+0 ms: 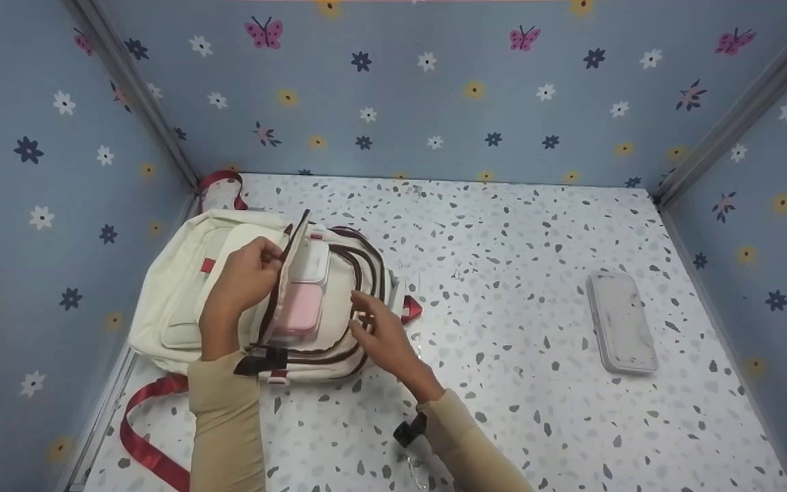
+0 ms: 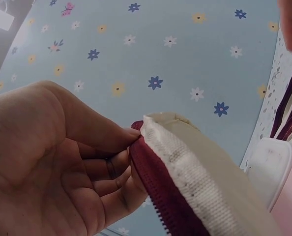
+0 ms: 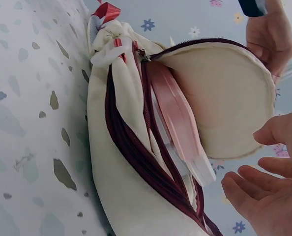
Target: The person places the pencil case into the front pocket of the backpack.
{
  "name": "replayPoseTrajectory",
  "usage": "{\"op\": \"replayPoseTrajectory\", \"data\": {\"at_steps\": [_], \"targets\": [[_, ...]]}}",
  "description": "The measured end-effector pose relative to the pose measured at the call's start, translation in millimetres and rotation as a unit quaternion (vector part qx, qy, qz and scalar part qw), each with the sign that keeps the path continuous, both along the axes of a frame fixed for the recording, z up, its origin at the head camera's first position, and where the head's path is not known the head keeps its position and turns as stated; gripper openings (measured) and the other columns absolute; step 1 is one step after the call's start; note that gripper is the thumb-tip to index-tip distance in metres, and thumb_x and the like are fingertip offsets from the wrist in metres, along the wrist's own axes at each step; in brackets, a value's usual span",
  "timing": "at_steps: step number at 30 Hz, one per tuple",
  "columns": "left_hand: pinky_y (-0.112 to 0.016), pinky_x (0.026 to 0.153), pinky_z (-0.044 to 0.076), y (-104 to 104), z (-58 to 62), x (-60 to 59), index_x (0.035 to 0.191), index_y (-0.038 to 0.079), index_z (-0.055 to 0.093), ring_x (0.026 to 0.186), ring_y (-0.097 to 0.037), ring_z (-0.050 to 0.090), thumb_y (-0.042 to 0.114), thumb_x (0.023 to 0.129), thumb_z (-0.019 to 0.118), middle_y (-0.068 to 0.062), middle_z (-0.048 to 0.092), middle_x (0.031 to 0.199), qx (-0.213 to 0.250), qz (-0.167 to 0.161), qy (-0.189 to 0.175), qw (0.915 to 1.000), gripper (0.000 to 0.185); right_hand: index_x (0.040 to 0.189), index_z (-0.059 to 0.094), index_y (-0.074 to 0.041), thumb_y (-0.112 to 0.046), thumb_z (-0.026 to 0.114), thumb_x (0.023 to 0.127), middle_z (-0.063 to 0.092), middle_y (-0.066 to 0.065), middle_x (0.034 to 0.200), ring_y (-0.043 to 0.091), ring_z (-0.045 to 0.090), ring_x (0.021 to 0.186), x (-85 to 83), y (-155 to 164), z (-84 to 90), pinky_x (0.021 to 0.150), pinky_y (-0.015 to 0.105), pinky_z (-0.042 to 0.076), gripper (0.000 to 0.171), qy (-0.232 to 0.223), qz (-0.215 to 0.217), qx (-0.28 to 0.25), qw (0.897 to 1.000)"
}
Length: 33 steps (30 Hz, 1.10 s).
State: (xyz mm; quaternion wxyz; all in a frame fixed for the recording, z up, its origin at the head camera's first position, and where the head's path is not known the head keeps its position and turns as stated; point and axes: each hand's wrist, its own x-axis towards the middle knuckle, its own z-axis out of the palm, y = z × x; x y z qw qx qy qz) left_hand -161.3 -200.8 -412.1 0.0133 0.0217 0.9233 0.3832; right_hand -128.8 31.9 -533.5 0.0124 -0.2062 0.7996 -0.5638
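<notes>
A cream backpack (image 1: 175, 280) with dark red zippers lies on the left of the table, its front pocket unzipped. My left hand (image 1: 246, 277) pinches the zipper edge of the raised pocket flap (image 2: 185, 162) between thumb and fingers. Inside the pocket sit a pink case (image 1: 301, 307) and a white case (image 1: 312, 263); in the right wrist view the pink case (image 3: 173, 108) stands partly out of the opening. My right hand (image 1: 383, 335) is beside the pocket's other edge, fingers loosely bent and apart, holding nothing.
A grey-white oblong case (image 1: 622, 322) lies at the right of the speckled table (image 1: 489, 273). Red straps (image 1: 151, 437) trail from the backpack at the front left and back left. Flowered panels (image 1: 427, 96) enclose the table at the back and both sides.
</notes>
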Motion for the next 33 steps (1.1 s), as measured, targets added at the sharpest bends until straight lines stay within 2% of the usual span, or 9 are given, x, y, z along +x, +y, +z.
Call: {"op": "replayPoseTrajectory", "data": {"at_steps": [4,9,11,14,15,22,29,33], "targets": [[-0.038,0.076,0.042,0,-0.1,0.2,0.107,-0.005,0.056,0.087,-0.028,0.054,0.004,0.093,0.043,-0.019,0.059,0.097,0.003,0.001,0.001,1.0000,0.021,0.137,0.045,0.002,-0.005,0.059,0.092,0.055,0.021,0.129,0.032,0.056,0.118,1.7,16,5.1,0.097,0.041,0.047,0.047,0.024,-0.016,-0.017,0.999],[-0.039,0.077,0.042,-1,-0.5,0.4,0.107,-0.006,0.056,0.088,-0.029,0.054,0.004,0.093,0.043,-0.020,0.059,0.098,-0.001,0.003,0.006,1.0000,0.021,0.132,0.045,0.011,0.002,0.058,0.091,0.056,0.026,0.125,0.039,0.056,0.115,14.1,44,32.0,0.094,0.047,0.048,0.044,0.052,-0.049,-0.012,0.997],[-0.039,0.077,0.042,-1,-0.3,0.3,0.106,-0.005,0.056,0.088,-0.029,0.054,0.004,0.093,0.043,-0.020,0.059,0.098,-0.002,0.005,0.009,0.9999,0.020,0.131,0.046,0.011,0.002,0.058,0.091,0.057,0.025,0.124,0.039,0.056,0.114,18.7,56,41.7,0.093,0.046,0.048,0.043,0.059,-0.066,-0.007,0.996],[-0.038,0.076,0.042,-3,0.2,0.2,0.105,-0.005,0.056,0.088,-0.029,0.054,0.004,0.093,0.043,-0.020,0.059,0.097,-0.002,0.006,0.013,0.9999,0.019,0.131,0.047,0.010,0.000,0.059,0.091,0.057,0.025,0.125,0.038,0.056,0.115,20.9,72,45.8,0.095,0.046,0.047,0.043,0.058,-0.097,-0.006,0.994],[-0.038,0.076,0.042,-3,0.2,0.1,0.105,-0.005,0.056,0.087,-0.029,0.054,0.003,0.093,0.043,-0.020,0.059,0.097,-0.002,0.005,0.014,0.9999,0.019,0.131,0.047,0.010,0.000,0.059,0.091,0.056,0.025,0.125,0.038,0.056,0.115,21.0,77,45.5,0.096,0.047,0.047,0.043,0.057,-0.106,-0.008,0.993],[-0.038,0.075,0.042,-5,1.1,1.8,0.106,-0.006,0.056,0.086,-0.028,0.054,0.003,0.093,0.043,-0.020,0.059,0.096,-0.004,0.006,0.015,0.9999,0.020,0.136,0.047,-0.001,-0.011,0.062,0.092,0.056,0.015,0.130,0.028,0.056,0.119,9.0,116,13.6,0.099,0.044,0.046,0.047,0.059,-0.147,-0.018,0.987],[-0.038,0.076,0.042,-6,1.9,3.9,0.106,-0.005,0.055,0.087,-0.028,0.053,0.004,0.095,0.042,-0.020,0.059,0.097,-0.005,0.004,0.017,0.9998,0.020,0.137,0.047,-0.001,-0.011,0.063,0.091,0.055,0.016,0.132,0.026,0.055,0.121,10.1,147,14.7,0.100,0.044,0.044,0.049,0.068,-0.186,-0.019,0.980],[-0.039,0.077,0.042,-6,2.2,4.6,0.106,-0.006,0.055,0.087,-0.029,0.053,0.004,0.095,0.042,-0.020,0.058,0.097,-0.002,0.006,0.015,0.9999,0.020,0.135,0.047,0.003,-0.004,0.063,0.090,0.053,0.022,0.132,0.033,0.054,0.120,17.3,163,26.7,0.101,0.049,0.043,0.049,0.063,-0.219,-0.017,0.974]]}}
